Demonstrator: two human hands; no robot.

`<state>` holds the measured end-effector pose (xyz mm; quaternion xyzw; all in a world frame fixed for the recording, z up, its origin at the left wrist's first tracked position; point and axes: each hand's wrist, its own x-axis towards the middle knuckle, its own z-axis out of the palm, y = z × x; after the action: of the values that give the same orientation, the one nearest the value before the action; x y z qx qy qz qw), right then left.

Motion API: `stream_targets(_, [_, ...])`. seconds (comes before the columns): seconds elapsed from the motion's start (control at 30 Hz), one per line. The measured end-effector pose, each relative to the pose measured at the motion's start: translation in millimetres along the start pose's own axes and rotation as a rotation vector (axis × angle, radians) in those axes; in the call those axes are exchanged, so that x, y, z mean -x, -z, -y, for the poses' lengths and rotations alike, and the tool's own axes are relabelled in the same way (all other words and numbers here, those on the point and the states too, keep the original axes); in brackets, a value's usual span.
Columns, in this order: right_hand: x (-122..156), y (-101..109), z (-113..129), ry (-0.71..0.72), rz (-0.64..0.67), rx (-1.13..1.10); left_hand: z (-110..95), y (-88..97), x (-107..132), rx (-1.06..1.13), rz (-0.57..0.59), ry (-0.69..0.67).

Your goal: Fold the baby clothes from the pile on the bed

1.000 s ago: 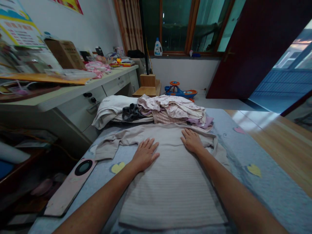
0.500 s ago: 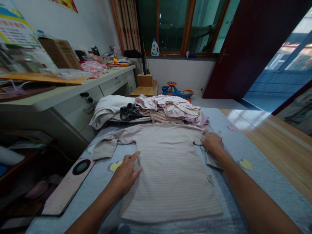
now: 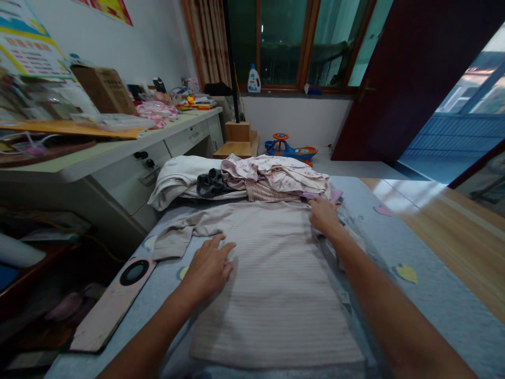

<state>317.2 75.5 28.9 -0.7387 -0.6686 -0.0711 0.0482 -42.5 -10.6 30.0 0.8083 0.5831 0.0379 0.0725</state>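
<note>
Left hand (image 3: 210, 264) spread, right (image 3: 324, 215) curled

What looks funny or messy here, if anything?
On the striped shirt, the sleeve by the right hand looks bunched, though it's partly hidden; the other sleeve lies spread out. I see no spill.

A shirt (image 3: 276, 300) lies spread on a bed (image 3: 390, 242), lower centre of the frame; left hand (image 3: 211, 266) at its left edge, right hand (image 3: 325, 216) at its upper right; clothes pile (image 3: 284, 176) behind it; desk (image 3: 84, 158) upper left; toy car (image 3: 294, 151) beyond the pile; door (image 3: 379, 110) upper right.
</note>
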Motion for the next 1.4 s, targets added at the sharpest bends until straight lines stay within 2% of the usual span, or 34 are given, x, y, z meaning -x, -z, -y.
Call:
stream_targets(0.1, [-17, -8, 46, 0.221, 0.090, -0.147, -22, 1.2, -38, 0.000, -0.026, -0.190])
stream_targets(0.17, [-27, -16, 70, 0.275, 0.084, -0.188, -32, -2.7, -68, -0.004, -0.015, -0.261])
stream_targets(0.23, [-35, -24, 84, 0.284, 0.095, -0.201, -38, -9.5, -98, -0.001, -0.030, -0.254])
stream_targets(0.37, [-45, -37, 88, 0.270, 0.172, -0.217, -38, -22.5, -148, 0.001, -0.096, -0.229])
stream_targets(0.53, [-50, -43, 81, 0.286, 0.203, -0.228, -34, -32.9, -185, 0.005, -0.100, -0.204])
stream_targets(0.67, [-56, -51, 81, 0.283, 0.189, -0.221, -32, -47.6, -196, 0.002, -0.096, -0.182])
stream_targets(0.8, [-65, -59, 85, 0.226, 0.181, -0.201, -30, -63.0, -194, -0.024, -0.138, -0.167])
stream_targets(0.9, [-67, -62, 88, 0.213, 0.165, -0.205, -29, -68.1, -191, -0.026, -0.154, -0.156])
stream_targets(1.13, [-60, -48, 82, 0.292, 0.087, -0.235, -27, -61.8, -198, -0.049, -0.120, -0.187])
stream_targets(1.33, [-67, -34, 65, 0.165, -0.229, -0.330, -29, -48.1, -218, -0.050, -0.101, -0.158])
stream_targets(1.4, [-70, -34, 61, 0.157, -0.257, -0.320, -30, -45.8, -225, -0.061, -0.108, -0.131])
